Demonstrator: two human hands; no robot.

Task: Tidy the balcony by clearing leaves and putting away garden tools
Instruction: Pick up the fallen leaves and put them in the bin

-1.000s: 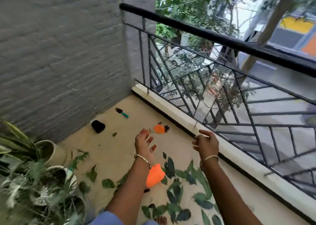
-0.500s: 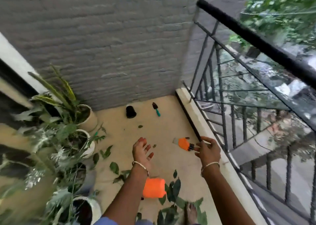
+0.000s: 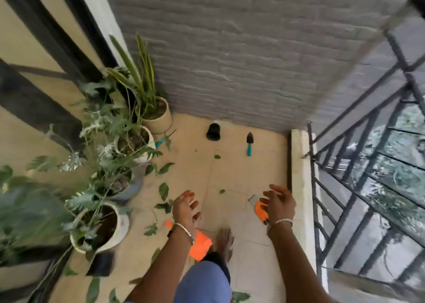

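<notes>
Potted plants [image 3: 158, 121]: row along the left edge; loose leaves [image 3: 163, 190] on the floor just beside them.
Left hand [image 3: 185, 208]: fingers spread, holding nothing, above the floor.
Orange plastic item [image 3: 200, 248]: under the left wrist; kind unclear.
Trowel [image 3: 249, 141]: teal handle, lying flat near the far wall, beside a tipped black pot [image 3: 213, 131].
Right hand [image 3: 280, 205]: fingers extended, nothing grasped; over the orange-handled tool [image 3: 259, 209] by the ledge [image 3: 299, 164]. Contact unclear (blur).
Step (judged): pick up that tool.
Method: wrap fingers round the handle, not the blade; lift clear of the ledge.
</notes>
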